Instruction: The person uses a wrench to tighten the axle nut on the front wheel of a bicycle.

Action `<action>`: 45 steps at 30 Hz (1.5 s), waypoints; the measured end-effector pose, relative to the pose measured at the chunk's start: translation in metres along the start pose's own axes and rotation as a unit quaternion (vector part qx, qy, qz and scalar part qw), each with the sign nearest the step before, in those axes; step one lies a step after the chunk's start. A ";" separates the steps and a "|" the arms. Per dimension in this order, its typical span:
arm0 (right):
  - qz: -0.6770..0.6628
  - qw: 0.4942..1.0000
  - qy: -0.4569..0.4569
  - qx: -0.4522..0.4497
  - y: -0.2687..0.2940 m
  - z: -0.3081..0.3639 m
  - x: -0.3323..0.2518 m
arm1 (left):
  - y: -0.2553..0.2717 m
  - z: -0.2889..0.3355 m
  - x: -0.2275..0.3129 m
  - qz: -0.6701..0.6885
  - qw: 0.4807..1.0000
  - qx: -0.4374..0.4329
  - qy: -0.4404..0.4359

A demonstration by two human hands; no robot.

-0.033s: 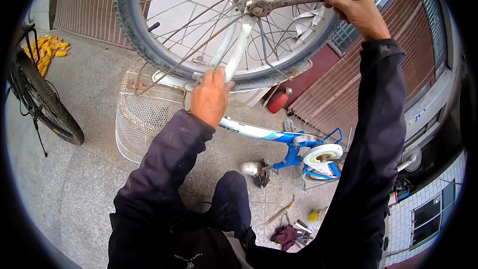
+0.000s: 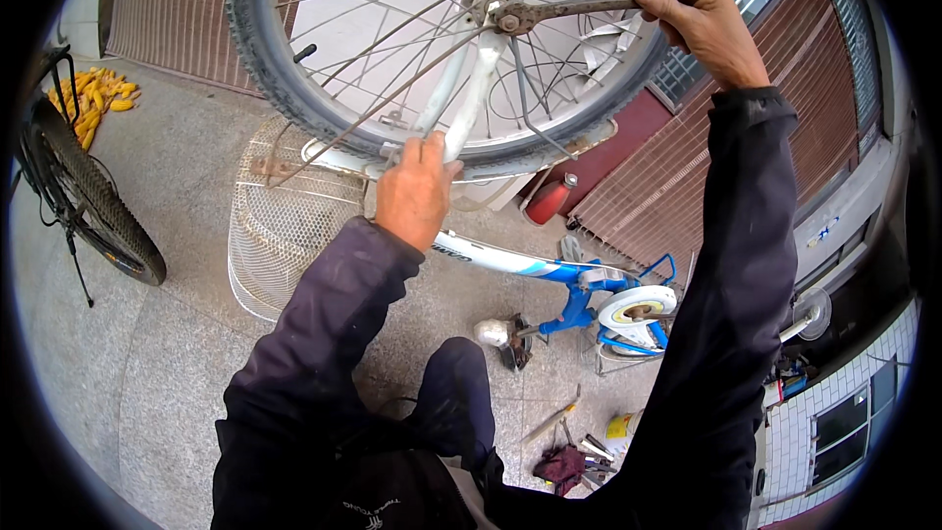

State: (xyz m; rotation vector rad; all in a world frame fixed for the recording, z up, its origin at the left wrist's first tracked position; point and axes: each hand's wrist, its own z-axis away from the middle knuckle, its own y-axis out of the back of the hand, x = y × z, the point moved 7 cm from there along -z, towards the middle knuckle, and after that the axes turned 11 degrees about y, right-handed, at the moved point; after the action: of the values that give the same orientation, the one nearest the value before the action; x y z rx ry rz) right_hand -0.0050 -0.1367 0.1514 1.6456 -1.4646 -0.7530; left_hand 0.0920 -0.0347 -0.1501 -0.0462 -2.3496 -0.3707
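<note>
A bicycle's front wheel, with its worn black tyre (image 2: 257, 49), fills the top of the view. My right hand (image 2: 701, 22) pinches the far end of a rusty wrench (image 2: 581, 7). The wrench's other end sits on the nut at the wheel's hub. Lower down, my left hand (image 2: 416, 194) is wrapped around the white fork (image 2: 473, 100), close to the tyre; its fingertips are partly hidden. Below it runs the white and blue bicycle frame (image 2: 496, 257). A wire basket (image 2: 285, 236) is on the left side of the fork.
Another bicycle (image 2: 93, 191) stands at the left, near yellow corn cobs (image 2: 110, 96). A red flask-like container (image 2: 550, 198) is beyond the frame. Hand tools (image 2: 597, 461), a dark red cloth (image 2: 559, 467) and a small bucket (image 2: 620, 429) lie near my right arm.
My right hand and the wrench end in it have shifted very slightly downward. The left hand and the wheel look the same.
</note>
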 end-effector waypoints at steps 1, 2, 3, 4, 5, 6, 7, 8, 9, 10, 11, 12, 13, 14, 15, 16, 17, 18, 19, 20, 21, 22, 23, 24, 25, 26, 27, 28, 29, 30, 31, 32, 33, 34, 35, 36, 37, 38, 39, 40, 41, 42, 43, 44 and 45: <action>-0.004 1.000 -0.001 0.018 -0.001 0.006 -0.004 | 0.000 0.000 -0.001 0.003 1.000 0.000 -0.001; -0.009 0.999 -0.002 0.036 -0.002 0.011 -0.007 | 0.000 0.000 -0.002 0.000 1.000 -0.001 0.002; -0.023 0.999 -0.011 0.042 -0.003 0.014 -0.010 | -0.001 0.000 -0.002 -0.002 1.000 -0.003 0.004; -0.034 0.998 -0.023 0.044 -0.004 0.018 -0.009 | -0.002 0.000 -0.002 -0.003 1.000 -0.006 0.005; -0.046 0.997 -0.034 0.046 -0.005 0.022 -0.006 | -0.003 0.000 -0.001 -0.001 1.000 -0.006 0.003; -0.059 0.996 -0.044 0.048 -0.009 0.026 -0.003 | -0.003 0.000 -0.002 -0.001 1.000 -0.005 0.002; -0.066 0.995 -0.048 0.053 -0.013 0.030 -0.002 | -0.002 0.000 -0.003 -0.001 1.000 -0.005 0.001; -0.072 0.993 -0.064 0.063 -0.017 0.035 0.002 | -0.002 0.000 -0.003 -0.003 1.000 -0.004 0.000; -0.073 0.991 -0.083 0.071 -0.021 0.043 0.006 | -0.003 0.000 -0.002 0.000 1.000 -0.006 -0.001; -0.081 0.989 -0.098 0.080 -0.029 0.049 0.011 | -0.002 0.000 -0.003 -0.003 1.000 -0.004 -0.001; -0.081 0.987 -0.112 0.078 -0.039 0.056 0.016 | -0.001 0.000 -0.004 -0.007 1.000 -0.005 -0.001; -0.084 0.985 -0.119 0.090 -0.046 0.067 0.017 | -0.002 0.000 -0.002 -0.002 1.000 -0.008 -0.001; -0.084 0.984 -0.128 0.096 -0.056 0.078 0.021 | -0.003 0.000 -0.001 0.000 1.000 -0.010 -0.001; -0.083 0.982 -0.136 0.102 -0.066 0.089 0.025 | -0.004 0.000 -0.001 0.001 1.000 -0.013 0.003; -0.079 0.981 -0.131 0.118 -0.080 0.098 0.024 | -0.003 -0.001 -0.001 0.000 1.000 -0.015 0.008; -0.075 0.980 -0.127 0.133 -0.096 0.106 0.019 | -0.002 -0.001 -0.002 -0.001 1.000 -0.017 0.012; -0.074 0.978 -0.138 0.136 -0.112 0.115 0.015 | -0.002 -0.001 0.000 0.002 1.000 -0.015 0.009; -0.077 0.976 -0.148 0.140 -0.130 0.121 0.010 | -0.001 -0.001 -0.001 0.000 1.000 -0.012 0.006; -0.089 0.973 -0.159 0.139 -0.146 0.125 0.001 | -0.001 -0.001 0.000 0.002 1.000 -0.010 0.003; -0.102 0.970 -0.170 0.138 -0.162 0.127 -0.009 | -0.001 0.000 0.000 0.002 1.000 -0.009 0.004; -0.120 0.967 -0.179 0.137 -0.177 0.127 -0.018 | -0.001 0.000 0.000 0.001 1.000 -0.008 0.005; -0.138 0.963 -0.188 0.136 -0.190 0.125 -0.025 | -0.001 0.000 0.000 -0.001 1.000 -0.006 0.006; -0.170 0.955 -0.198 0.141 -0.201 0.122 -0.031 | -0.001 0.001 0.000 0.001 1.000 0.000 -0.008; -0.200 0.947 -0.207 0.146 -0.211 0.117 -0.038 | 0.000 0.001 -0.001 0.003 1.000 0.007 -0.022; -0.247 0.937 -0.197 0.150 -0.220 0.111 -0.047 | 0.000 0.001 -0.001 0.006 0.999 0.014 -0.036; -0.293 0.925 -0.188 0.154 -0.226 0.105 -0.057 | -0.001 0.000 -0.004 0.039 0.999 -0.001 -0.024; -0.323 0.916 -0.190 0.142 -0.232 0.098 -0.064 | -0.001 0.001 -0.006 0.071 0.997 -0.016 -0.011; -0.325 0.917 -0.197 0.122 -0.233 0.093 -0.068 | -0.002 0.002 -0.010 0.102 0.994 -0.030 0.002; -0.327 0.917 -0.203 0.103 -0.232 0.086 -0.071 | -0.010 0.004 -0.026 0.179 0.976 -0.080 0.092; -0.327 0.917 -0.211 0.084 -0.233 0.082 -0.073 | -0.010 0.006 -0.025 0.168 0.981 -0.074 0.056; -0.376 0.898 -0.217 0.073 -0.238 0.080 -0.075 | -0.010 0.008 -0.025 0.158 0.985 -0.069 0.021; -0.403 0.885 -0.223 0.067 -0.238 0.076 -0.081 | -0.011 0.010 -0.025 0.147 0.987 -0.063 -0.015; -0.428 0.871 -0.233 0.062 -0.237 0.073 -0.088 | -0.012 0.014 -0.024 0.149 0.987 -0.037 -0.041; -0.452 0.856 -0.244 0.057 -0.240 0.071 -0.092 | -0.015 0.018 -0.025 0.160 0.985 -0.021 -0.057; -0.468 0.848 -0.237 0.072 -0.251 0.067 -0.090 | -0.022 0.018 -0.028 0.166 0.985 -0.026 -0.051; -0.496 0.831 -0.237 0.082 -0.258 0.060 -0.092 | -0.028 0.019 -0.029 0.171 0.984 -0.036 -0.041; -0.534 0.810 -0.225 0.088 -0.266 0.045 -0.101 | -0.022 0.018 -0.033 0.162 0.986 -0.036 -0.032; -0.570 0.788 -0.214 0.093 -0.272 0.032 -0.109 | -0.019 0.016 -0.037 0.152 0.987 -0.042 -0.018; -0.584 0.776 -0.215 0.100 -0.271 0.025 -0.110 | -0.022 0.016 -0.036 0.157 0.986 -0.051 -0.009; -0.598 0.765 -0.216 0.106 -0.270 0.018 -0.111 | -0.026 0.016 -0.034 0.161 0.985 -0.060 0.000; -0.611 0.753 -0.216 0.112 -0.269 0.014 -0.113 | -0.030 0.017 -0.031 0.167 0.983 -0.068 0.011; -0.633 0.740 -0.189 0.127 -0.272 0.011 -0.117 | -0.033 0.017 -0.035 0.164 0.984 -0.073 0.025; -0.653 0.726 -0.161 0.142 -0.274 0.010 -0.121 | -0.033 0.016 -0.039 0.152 0.985 -0.074 0.041; -0.673 0.711 -0.134 0.157 -0.274 0.010 -0.125 | -0.033 0.014 -0.043 0.096 0.992 -0.066 0.049; -0.706 0.678 -0.125 0.160 -0.271 0.018 -0.133 | -0.038 0.014 -0.039 -0.004 0.998 -0.046 0.049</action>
State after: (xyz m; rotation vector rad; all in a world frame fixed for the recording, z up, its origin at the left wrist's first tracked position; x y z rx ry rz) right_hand 0.0988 -0.0034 -0.0991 2.9746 -0.1030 -1.5979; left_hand 0.1058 -0.0638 -0.1961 -0.0606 -2.2356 -0.4746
